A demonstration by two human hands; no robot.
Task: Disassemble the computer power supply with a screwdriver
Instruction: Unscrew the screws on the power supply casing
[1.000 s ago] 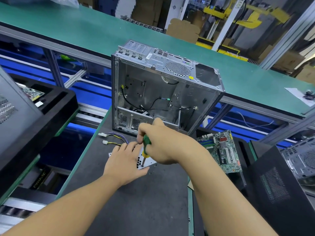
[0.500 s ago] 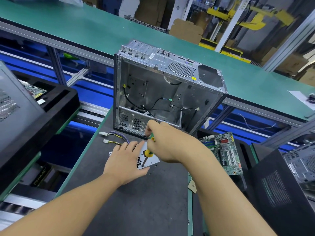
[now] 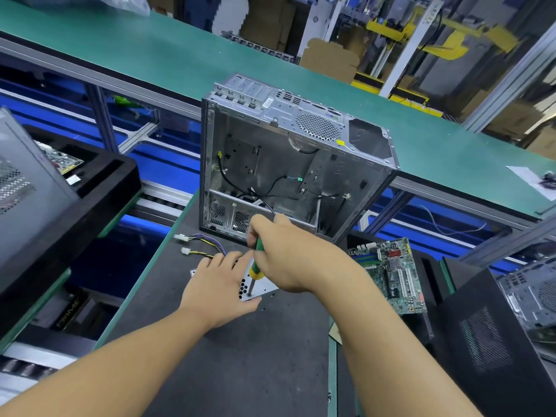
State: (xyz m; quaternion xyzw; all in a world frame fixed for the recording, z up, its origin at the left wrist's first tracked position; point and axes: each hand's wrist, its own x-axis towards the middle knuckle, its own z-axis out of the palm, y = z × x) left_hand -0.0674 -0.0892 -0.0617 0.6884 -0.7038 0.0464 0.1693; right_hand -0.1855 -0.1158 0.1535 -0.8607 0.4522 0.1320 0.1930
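The fingers of the right hand are curled tight round the green-and-yellow handle of a screwdriver, held nearly upright with its tip set on a screw at the near corner of the power supply. The left hand lies flat on that metal box, fingers straight and slightly apart, pressing it down and hiding most of it. The power supply rests on the dark bench top, towards its far edge. Its bundle of wires with white plugs trails off towards the bench's left edge. Just behind, at the far edge, an open computer case stands upright, loose black cables inside. Off the right edge a green motherboard lies flat. Beyond the case runs a long green conveyor.
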